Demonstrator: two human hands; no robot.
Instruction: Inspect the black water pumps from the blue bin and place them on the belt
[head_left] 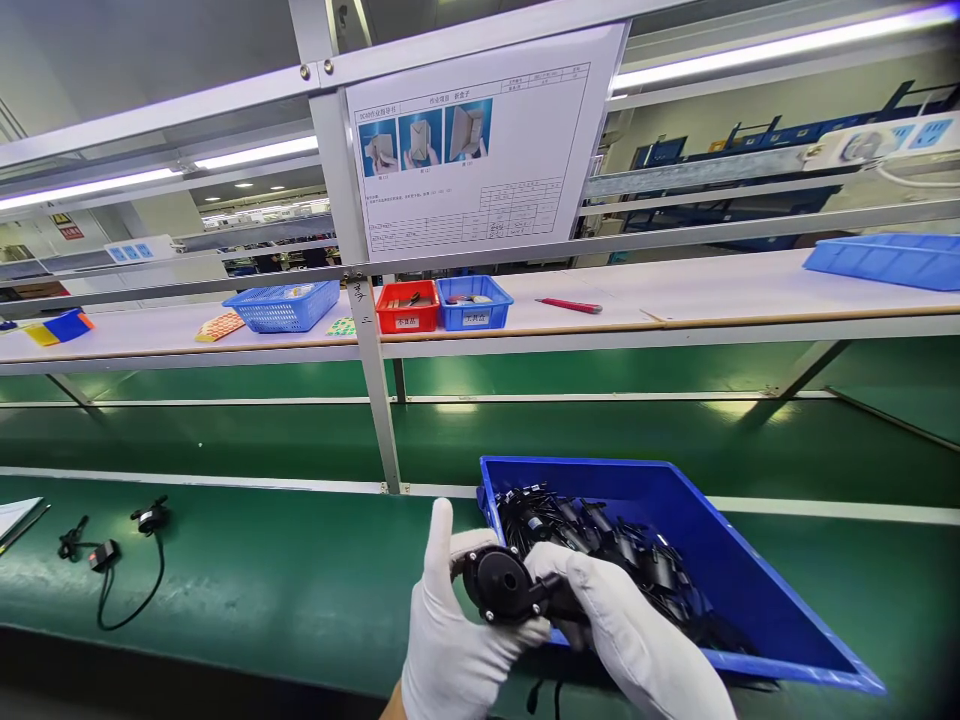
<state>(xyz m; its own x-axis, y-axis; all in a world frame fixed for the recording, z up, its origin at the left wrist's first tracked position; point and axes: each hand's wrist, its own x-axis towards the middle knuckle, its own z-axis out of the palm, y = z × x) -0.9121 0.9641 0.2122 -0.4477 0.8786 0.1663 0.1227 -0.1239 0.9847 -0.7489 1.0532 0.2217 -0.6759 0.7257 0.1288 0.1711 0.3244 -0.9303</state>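
A small black pump (501,584) with a round screwed face, a centre hole and a side spout is between my gloved hands, in front of the blue bin. My left hand (457,630) holds its round housing from the left and below, thumb raised. My right hand (630,630) is closed on the spout side of the pump, its fingertips partly hidden behind it. Black cable ends (534,696) hang below my hands. Right behind them, the deep blue bin (750,560) holds a heap of similar black parts with cables (622,545).
On the green bench (262,580), a black device with cord and plug (151,516) lies at left. The shelf above carries a red tray (407,318), a small blue tray (475,312), a blue basket (281,307) and a red pen (568,305). A metal post (379,400) stands ahead.
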